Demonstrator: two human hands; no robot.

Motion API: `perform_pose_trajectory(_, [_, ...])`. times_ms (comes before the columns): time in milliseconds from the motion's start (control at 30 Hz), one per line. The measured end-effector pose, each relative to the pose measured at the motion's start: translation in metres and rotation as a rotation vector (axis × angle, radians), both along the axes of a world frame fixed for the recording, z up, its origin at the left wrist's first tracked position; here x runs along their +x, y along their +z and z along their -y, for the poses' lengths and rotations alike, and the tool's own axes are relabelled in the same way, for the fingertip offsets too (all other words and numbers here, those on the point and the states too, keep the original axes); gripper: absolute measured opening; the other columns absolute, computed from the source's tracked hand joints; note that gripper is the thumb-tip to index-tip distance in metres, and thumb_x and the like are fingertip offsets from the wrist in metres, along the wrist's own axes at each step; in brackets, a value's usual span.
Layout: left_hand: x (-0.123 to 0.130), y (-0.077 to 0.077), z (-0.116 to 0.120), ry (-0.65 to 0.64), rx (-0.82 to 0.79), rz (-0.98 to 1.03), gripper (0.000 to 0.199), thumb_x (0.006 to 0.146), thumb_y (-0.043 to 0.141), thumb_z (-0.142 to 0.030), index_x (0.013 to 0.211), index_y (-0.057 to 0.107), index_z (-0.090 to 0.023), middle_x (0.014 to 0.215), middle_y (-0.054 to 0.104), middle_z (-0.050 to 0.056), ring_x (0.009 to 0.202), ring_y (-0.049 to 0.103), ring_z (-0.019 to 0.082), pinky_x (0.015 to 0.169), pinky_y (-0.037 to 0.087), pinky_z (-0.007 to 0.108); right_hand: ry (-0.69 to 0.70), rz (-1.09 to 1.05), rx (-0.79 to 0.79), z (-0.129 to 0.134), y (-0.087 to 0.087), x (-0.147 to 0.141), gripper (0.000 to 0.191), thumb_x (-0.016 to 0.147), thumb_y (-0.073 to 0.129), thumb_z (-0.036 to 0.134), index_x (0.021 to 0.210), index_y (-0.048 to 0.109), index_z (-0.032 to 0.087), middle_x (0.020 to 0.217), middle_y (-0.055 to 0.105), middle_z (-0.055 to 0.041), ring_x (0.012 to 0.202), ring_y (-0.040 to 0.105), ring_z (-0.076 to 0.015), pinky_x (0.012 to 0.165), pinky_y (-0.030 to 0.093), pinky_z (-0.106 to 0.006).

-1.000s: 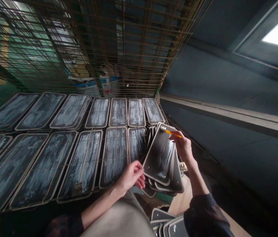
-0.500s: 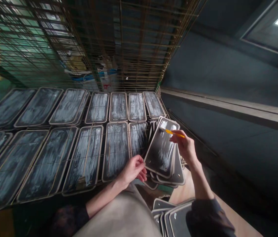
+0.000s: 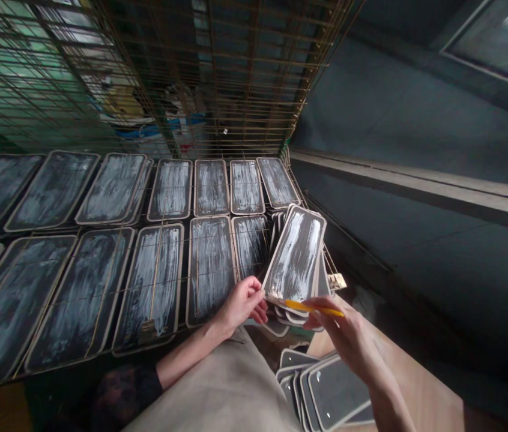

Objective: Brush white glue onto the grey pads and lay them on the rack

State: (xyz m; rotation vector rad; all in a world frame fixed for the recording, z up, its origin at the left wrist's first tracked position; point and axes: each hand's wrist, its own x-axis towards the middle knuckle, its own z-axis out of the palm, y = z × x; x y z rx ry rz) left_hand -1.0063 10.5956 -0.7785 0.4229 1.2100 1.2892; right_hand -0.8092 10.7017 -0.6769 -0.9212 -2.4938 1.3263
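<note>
My left hand (image 3: 250,300) pinches the lower left corner of a dark rectangular panel (image 3: 293,255) with a pale rim and rounded corners. White streaks of a wet-looking coating run along the panel's length. My right hand (image 3: 337,324) is closed around a brush with a yellow handle (image 3: 314,308). The brush lies low over the panel's near edge; its bristles are hard to make out. Beneath this panel, more panels of the same kind are stacked, fanned out unevenly.
Rows of white-streaked panels (image 3: 211,264) lie on a wire rack to the left. A raised wire grid (image 3: 236,78) stands behind them. Near my lap, several uncoated panels (image 3: 335,390) rest on a wooden board (image 3: 409,372). A grey wall (image 3: 416,120) runs along the right.
My right hand has brought the brush from the panel's far end down to its near edge. White streaks now cover more of the panel. My left hand keeps its hold on the corner.
</note>
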Motion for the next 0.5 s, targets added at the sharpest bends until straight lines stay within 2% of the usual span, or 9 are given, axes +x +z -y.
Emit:
perform_pose_trajectory(100, [0.0, 0.0, 0.001, 0.006, 0.006, 0.0, 0.036, 0.079, 0.062, -0.047, 0.082, 0.04, -0.019, 0.062, 0.06, -0.002, 0.046, 0.062, 0.015, 0.039, 0.045, 0.02, -0.073, -0.111, -0.04, -0.017, -0.009, 0.003, 0.025, 0.096, 0.044, 0.038, 0.108, 0.059, 0.023, 0.073, 0.067, -0.0019, 0.066, 0.067, -0.0187, 0.065, 0.056, -0.029])
perform_pose_trajectory(200, [0.0, -0.001, 0.0, 0.009, 0.01, 0.006, 0.037, 0.078, 0.063, -0.048, 0.082, 0.04, -0.019, 0.061, 0.06, -0.002, 0.044, 0.062, 0.014, 0.038, 0.044, 0.019, -0.211, -0.249, -0.028, -0.049, -0.021, -0.004, 0.027, 0.093, 0.05, 0.043, 0.104, 0.061, 0.02, 0.071, 0.067, -0.0028, 0.061, 0.067, -0.0195, 0.06, 0.058, -0.031])
perform_pose_trajectory(367, [0.001, 0.0, 0.0, 0.016, 0.01, 0.002, 0.038, 0.077, 0.063, -0.049, 0.083, 0.039, -0.02, 0.06, 0.06, -0.002, 0.043, 0.061, 0.014, 0.037, 0.044, 0.019, -0.426, -0.388, 0.214, -0.1, -0.029, -0.026, 0.03, 0.091, 0.052, 0.046, 0.101, 0.061, 0.019, 0.07, 0.066, -0.0016, 0.06, 0.067, -0.0181, 0.059, 0.058, -0.031])
perform_pose_trajectory(500, [0.002, -0.001, 0.0, 0.025, 0.008, -0.001, 0.037, 0.078, 0.062, -0.049, 0.083, 0.039, -0.02, 0.06, 0.059, -0.003, 0.043, 0.061, 0.014, 0.037, 0.044, 0.019, -0.444, -0.401, 0.393, -0.12, -0.026, -0.045, 0.03, 0.093, 0.049, 0.044, 0.106, 0.06, 0.019, 0.074, 0.067, -0.0015, 0.064, 0.068, -0.0169, 0.065, 0.058, -0.03])
